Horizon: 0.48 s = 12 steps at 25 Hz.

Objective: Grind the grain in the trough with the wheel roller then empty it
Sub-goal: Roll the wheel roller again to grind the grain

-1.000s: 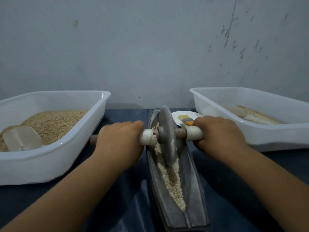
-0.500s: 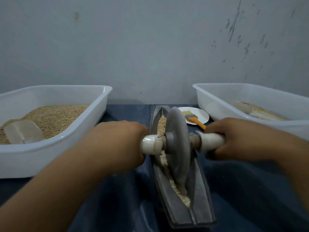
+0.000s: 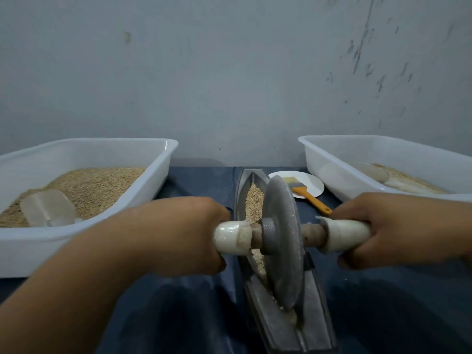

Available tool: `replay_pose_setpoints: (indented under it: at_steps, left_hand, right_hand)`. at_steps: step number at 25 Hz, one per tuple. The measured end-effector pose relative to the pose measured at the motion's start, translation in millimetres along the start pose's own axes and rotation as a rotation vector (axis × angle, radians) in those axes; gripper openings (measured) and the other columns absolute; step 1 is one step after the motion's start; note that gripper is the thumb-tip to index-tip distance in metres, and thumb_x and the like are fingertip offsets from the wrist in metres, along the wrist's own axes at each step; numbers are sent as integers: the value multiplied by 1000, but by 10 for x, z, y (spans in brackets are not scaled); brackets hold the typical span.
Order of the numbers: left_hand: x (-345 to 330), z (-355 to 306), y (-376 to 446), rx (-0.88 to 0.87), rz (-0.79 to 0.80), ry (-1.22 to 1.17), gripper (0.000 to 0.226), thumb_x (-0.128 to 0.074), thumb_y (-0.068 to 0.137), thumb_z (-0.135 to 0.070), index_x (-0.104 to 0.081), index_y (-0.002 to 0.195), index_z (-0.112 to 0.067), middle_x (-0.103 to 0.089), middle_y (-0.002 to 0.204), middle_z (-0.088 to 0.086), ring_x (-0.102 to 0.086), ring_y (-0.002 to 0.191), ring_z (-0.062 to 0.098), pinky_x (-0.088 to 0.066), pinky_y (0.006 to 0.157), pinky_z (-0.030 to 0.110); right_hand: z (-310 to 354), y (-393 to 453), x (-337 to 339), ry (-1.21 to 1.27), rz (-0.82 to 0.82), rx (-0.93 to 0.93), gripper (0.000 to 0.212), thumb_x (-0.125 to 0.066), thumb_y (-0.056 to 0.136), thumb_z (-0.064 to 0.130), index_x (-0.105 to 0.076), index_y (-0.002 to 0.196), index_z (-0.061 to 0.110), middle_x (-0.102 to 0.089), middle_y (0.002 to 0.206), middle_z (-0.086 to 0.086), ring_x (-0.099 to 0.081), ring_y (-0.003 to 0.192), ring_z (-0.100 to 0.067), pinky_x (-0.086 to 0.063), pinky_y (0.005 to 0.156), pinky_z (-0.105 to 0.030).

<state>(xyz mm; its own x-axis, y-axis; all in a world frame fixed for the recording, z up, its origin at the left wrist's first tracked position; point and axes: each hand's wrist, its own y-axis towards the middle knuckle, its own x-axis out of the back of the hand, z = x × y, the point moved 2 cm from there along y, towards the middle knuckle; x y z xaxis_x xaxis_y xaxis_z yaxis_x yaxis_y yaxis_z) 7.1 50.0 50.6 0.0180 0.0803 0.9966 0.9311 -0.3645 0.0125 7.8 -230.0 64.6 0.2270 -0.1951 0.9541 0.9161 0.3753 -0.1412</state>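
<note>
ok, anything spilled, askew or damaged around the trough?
No spill shows. One oddity: the brush lies half off the white plate, its orange handle on the cloth. The white sleeves by the wheel roller look frayed at their inner ends. Grain stays inside the trough.

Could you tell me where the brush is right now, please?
In the head view, the brush lies right of the trough, its bristles on the small plate and its orange handle pointing toward the right hand.

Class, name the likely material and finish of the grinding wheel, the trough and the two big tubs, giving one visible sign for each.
Wheel roller: probably cast metal, dull grey, grainy face.
Trough: likely the same metal, dark, matte, dusty.
Left tub and right tub: white plastic, smooth, slightly glossy, thin rolled rims.
</note>
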Motion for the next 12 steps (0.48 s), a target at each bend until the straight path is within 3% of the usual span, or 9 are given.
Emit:
replay_pose_setpoints:
  at_steps: [2, 5, 7, 9, 12]
  left_hand:
    - [-43, -20, 80, 29, -113, 92, 17, -66, 71, -43, -51, 78, -40, -60, 71, -13, -57, 63, 1, -45, 57, 23]
    - [-154, -55, 263, 143, -374, 200, 16, -58, 82, -39, -44, 80, -32, -50, 71, -10, -49, 66, 10, -34, 55, 27]
    - [-208, -58, 330, 191, -425, 197, 14, -55, 86, -38, -43, 85, -31, -45, 70, -9, -45, 66, 13, -28, 53, 28]
    - [-213, -33, 356, 177, -405, 181, 12, -55, 86, -36, -44, 87, -31, -47, 72, -9, -49, 68, 13, -33, 56, 29]
    - [-119, -8, 251, 69, -233, 116, 14, -62, 79, -35, -51, 86, -32, -59, 78, -8, -58, 71, 9, -48, 65, 28]
  right_hand:
    - [20, 74, -57, -42, -79, -19, 39, -69, 55, 61, -62, 91, 46, -65, 79, 19, -62, 67, -1, -46, 56, -22]
    - [52, 370, -167, -233, -500, -81, 19, -71, 74, 44, -62, 90, 40, -66, 84, 13, -63, 81, -10, -39, 58, -28]
    - [88, 523, -241, -326, -672, -84, 17, -66, 81, 38, -64, 98, 37, -68, 94, 7, -62, 91, -21, -37, 65, -30]
    - [52, 549, -235, -300, -648, -83, 16, -66, 80, 38, -64, 96, 37, -68, 94, 7, -62, 92, -23, -41, 69, -31]
    - [-48, 307, -117, -125, -291, -76, 20, -71, 67, 48, -61, 83, 40, -65, 79, 12, -62, 73, -7, -50, 65, -30]
